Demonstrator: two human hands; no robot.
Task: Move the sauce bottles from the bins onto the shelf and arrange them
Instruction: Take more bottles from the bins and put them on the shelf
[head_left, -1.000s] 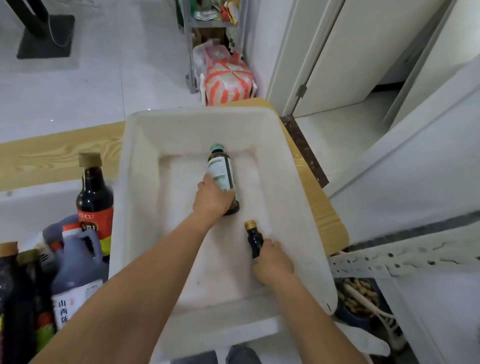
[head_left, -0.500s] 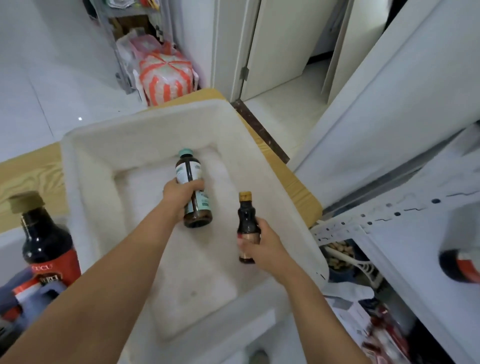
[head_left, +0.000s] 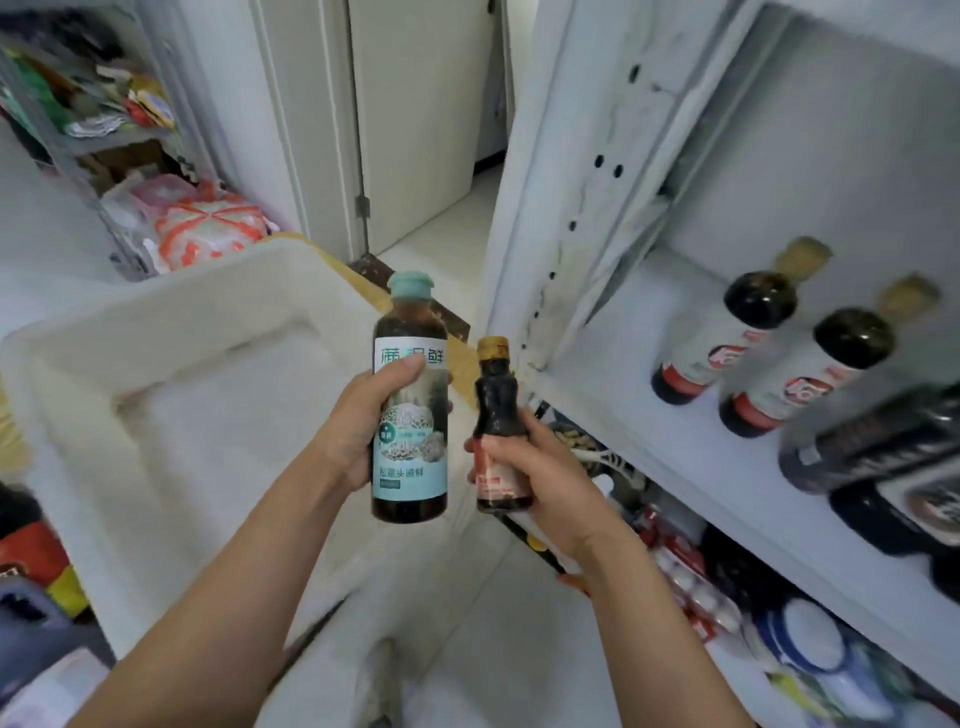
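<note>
My left hand (head_left: 358, 421) grips a dark sauce bottle with a teal cap and a teal-and-white label (head_left: 411, 415), held upright above the white foam bin (head_left: 156, 364). My right hand (head_left: 524, 462) holds a small dark bottle with a gold cap and red label (head_left: 496, 415), upright, just right of the first. Nothing lies in the visible part of the bin. To the right stands the white shelf (head_left: 691, 415), where two dark bottles with red-and-white labels (head_left: 727, 338) (head_left: 800, 374) stand beside larger dark bottles (head_left: 883, 457) at the right edge.
A second bin at the lower left holds a dark bottle with a red label (head_left: 31, 545) and a grey jug (head_left: 31, 618). Packets and bags (head_left: 727, 597) fill the space under the shelf board. A cluttered rack (head_left: 104, 130) and a white door (head_left: 415, 130) stand behind.
Both hands have lifted their bottles out of the foam bin and carried them up and to the right. My view has turned right, bringing the shelf and its bottles into sight.
</note>
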